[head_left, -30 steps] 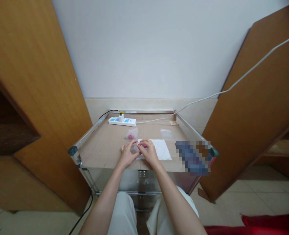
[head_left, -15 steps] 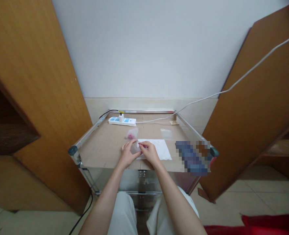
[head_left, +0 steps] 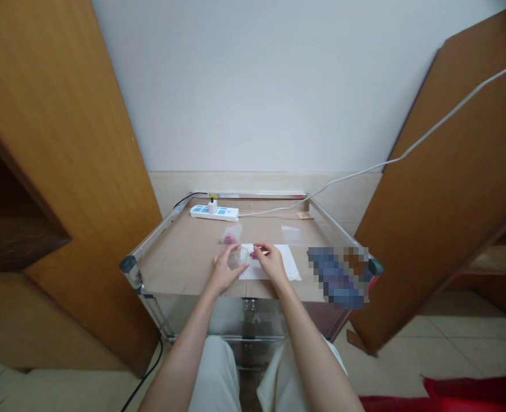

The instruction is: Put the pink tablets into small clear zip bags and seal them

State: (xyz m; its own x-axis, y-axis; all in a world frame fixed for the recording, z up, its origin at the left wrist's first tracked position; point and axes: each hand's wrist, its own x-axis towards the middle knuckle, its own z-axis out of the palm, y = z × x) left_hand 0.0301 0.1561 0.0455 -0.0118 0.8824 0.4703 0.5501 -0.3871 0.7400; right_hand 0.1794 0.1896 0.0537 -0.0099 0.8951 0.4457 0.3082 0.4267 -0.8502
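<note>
My left hand is curled round a small clear bag just above the left end of a white paper sheet. My right hand rests on the sheet, its fingertips pinched at small pink pieces beside the bag's mouth. What exactly the fingers hold is too small to make out. Both hands are near the front edge of the cardboard-covered cart top.
Another clear bag with pink pieces lies behind the hands, and an empty-looking clear bag lies to its right. A white power strip with cables sits at the back. Wooden panels flank the cart. A blurred object is at the right edge.
My right hand has moved a little right and away from the left hand. The clear bag in my left hand now shows between the two hands.
</note>
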